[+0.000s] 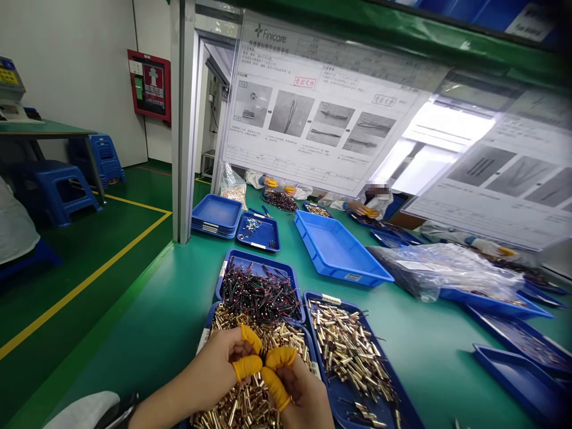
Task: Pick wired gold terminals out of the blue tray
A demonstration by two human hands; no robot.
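Yellow finger cots cover the thumb and forefinger of my left hand [223, 357] and of my right hand [300, 384]. Both hands pinch close together, fingertips almost touching, and whatever they hold is too small and hidden to name. Beneath them lies a blue tray [206, 325] heaped with gold-coloured metal tubes [250, 400]. Just beyond it, another blue tray [263, 257] holds a pile of thin black and red wire pieces [259, 292]. To the right, gold tubes with dark wire ends [348, 345] fill a long blue tray [328, 390].
An upright metal post [182, 131] rises at the table's left edge. Stacked blue trays [217, 214], a tray of small parts [259, 231] and a light blue bin [344, 247] stand farther back. Plastic bags [456, 268] lie right. Co-workers' hands [364, 208] show behind hanging instruction sheets [308, 113].
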